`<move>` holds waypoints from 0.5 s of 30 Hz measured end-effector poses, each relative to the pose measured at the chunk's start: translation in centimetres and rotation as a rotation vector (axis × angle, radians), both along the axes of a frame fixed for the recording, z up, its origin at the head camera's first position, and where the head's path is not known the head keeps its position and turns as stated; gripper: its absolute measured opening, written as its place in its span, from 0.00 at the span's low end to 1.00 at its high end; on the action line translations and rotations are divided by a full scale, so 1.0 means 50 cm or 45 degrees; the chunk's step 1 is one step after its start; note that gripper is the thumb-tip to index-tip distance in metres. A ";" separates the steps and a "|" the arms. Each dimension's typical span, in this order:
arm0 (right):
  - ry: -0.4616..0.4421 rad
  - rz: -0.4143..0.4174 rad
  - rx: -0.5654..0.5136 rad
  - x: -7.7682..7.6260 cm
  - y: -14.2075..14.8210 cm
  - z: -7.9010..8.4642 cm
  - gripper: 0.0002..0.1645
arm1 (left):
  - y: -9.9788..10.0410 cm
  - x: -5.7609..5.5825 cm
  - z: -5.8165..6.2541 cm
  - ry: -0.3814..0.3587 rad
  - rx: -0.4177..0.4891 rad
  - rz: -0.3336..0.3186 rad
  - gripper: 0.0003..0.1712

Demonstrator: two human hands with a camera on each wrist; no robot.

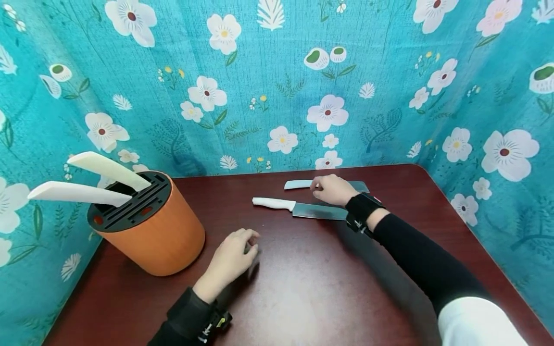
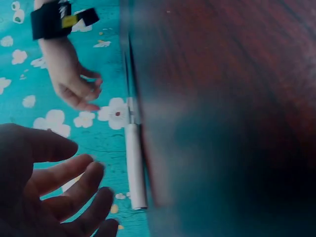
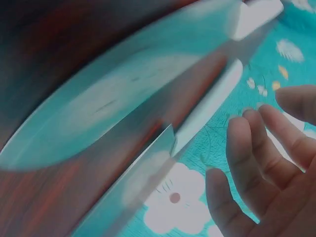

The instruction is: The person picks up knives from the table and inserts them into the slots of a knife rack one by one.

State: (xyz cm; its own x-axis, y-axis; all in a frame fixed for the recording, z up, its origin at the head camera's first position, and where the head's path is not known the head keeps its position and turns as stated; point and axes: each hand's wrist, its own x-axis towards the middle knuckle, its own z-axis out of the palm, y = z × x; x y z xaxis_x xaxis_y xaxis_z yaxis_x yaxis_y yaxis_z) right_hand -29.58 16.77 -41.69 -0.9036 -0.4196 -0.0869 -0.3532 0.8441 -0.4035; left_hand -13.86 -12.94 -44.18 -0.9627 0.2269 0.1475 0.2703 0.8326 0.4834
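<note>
My right hand [image 1: 335, 190] hovers over a cleaver [image 1: 298, 184] with a pale handle, its fingers loosely bent. In the right wrist view those fingers are apart from the cleaver [image 3: 210, 106] and hold nothing. The hand hides the middle of the cleaver; a squared blade end shows beyond it. Nearer to me lies a chef's knife [image 1: 318, 211], its white handle to the left and its tip hidden behind the right wrist. My left hand [image 1: 229, 262] hangs above the table with loosely curved, empty fingers, between the chef's knife and the knife block [image 1: 173, 235].
The orange, black-topped knife block stands at the left, with two white-handled knives [image 1: 80, 193] sticking out of its slots. Everything sits on a dark red-brown table [image 1: 303, 278]. A turquoise flowered cloth [image 1: 268, 86] hangs behind the table and along both sides.
</note>
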 end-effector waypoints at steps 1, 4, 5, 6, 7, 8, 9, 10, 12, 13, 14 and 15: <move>-0.002 -0.013 -0.005 -0.016 -0.003 -0.002 0.19 | 0.000 0.001 -0.005 -0.029 -0.005 -0.008 0.10; 0.038 -0.054 0.034 -0.058 -0.012 -0.013 0.20 | 0.002 0.006 -0.016 -0.119 0.027 -0.048 0.11; 0.059 -0.063 0.074 -0.070 -0.014 -0.018 0.20 | 0.004 0.009 -0.018 -0.146 0.043 -0.062 0.11; 0.074 -0.071 0.113 -0.079 -0.018 -0.024 0.21 | 0.005 0.011 -0.020 -0.170 0.054 -0.075 0.11; 0.085 -0.080 0.147 -0.087 -0.022 -0.030 0.21 | 0.007 0.013 -0.022 -0.183 0.055 -0.078 0.11; 0.094 -0.090 0.179 -0.093 -0.027 -0.037 0.22 | 0.009 0.016 -0.022 -0.186 0.050 -0.076 0.12; 0.094 -0.098 0.204 -0.097 -0.033 -0.044 0.23 | 0.010 0.017 -0.023 -0.177 0.036 -0.067 0.12; 0.097 -0.103 0.227 -0.101 -0.039 -0.051 0.23 | 0.011 0.019 -0.023 -0.168 0.019 -0.052 0.12; 0.114 -0.102 0.264 -0.106 -0.054 -0.065 0.25 | 0.012 0.021 -0.022 -0.148 -0.013 -0.019 0.12; 0.127 -0.098 0.277 -0.108 -0.061 -0.071 0.26 | 0.012 0.022 -0.021 -0.140 -0.029 -0.007 0.12; 0.140 -0.091 0.293 -0.109 -0.068 -0.076 0.26 | 0.012 0.023 -0.020 -0.137 -0.037 -0.006 0.12; 0.158 -0.081 0.308 -0.109 -0.076 -0.079 0.27 | 0.012 0.024 -0.018 -0.138 -0.047 -0.015 0.12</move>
